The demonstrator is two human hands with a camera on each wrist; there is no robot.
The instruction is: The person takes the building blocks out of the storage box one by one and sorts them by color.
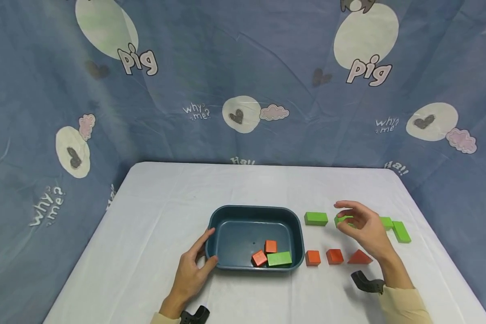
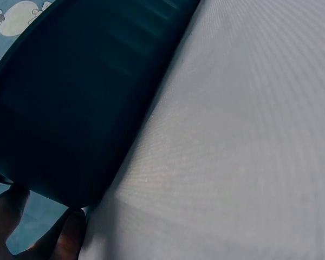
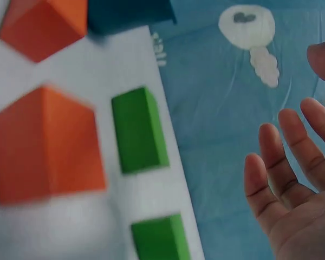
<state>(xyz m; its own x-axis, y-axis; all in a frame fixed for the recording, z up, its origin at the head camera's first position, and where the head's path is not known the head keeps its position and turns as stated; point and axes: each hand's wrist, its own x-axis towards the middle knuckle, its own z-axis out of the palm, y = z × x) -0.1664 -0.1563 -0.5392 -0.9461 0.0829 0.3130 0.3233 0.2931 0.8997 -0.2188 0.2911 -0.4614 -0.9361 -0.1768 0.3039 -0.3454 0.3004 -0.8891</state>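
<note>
At the left end of a dark blue plastic tray (image 1: 235,208), my left hand (image 1: 190,272) rests fingertips and thumb against the rim. Inside the tray lie two orange blocks (image 1: 270,246) and a green rectangular block (image 1: 279,258). My right hand (image 1: 366,227) hovers over the row of green blocks, thumb and fingers apart with nothing between them. It partly covers one green block (image 1: 342,220). Another green block (image 1: 316,218) lies to its left. In the right wrist view the fingers (image 3: 300,143) are spread and loosely bent.
Two more green blocks (image 1: 401,232) lie right of my right hand. Nearer me, right of the tray, are two orange blocks (image 1: 335,256) and an orange triangular block (image 1: 360,257) in a row. A white cloth (image 1: 178,193) covers the table; a patterned blue curtain (image 1: 210,58) hangs behind.
</note>
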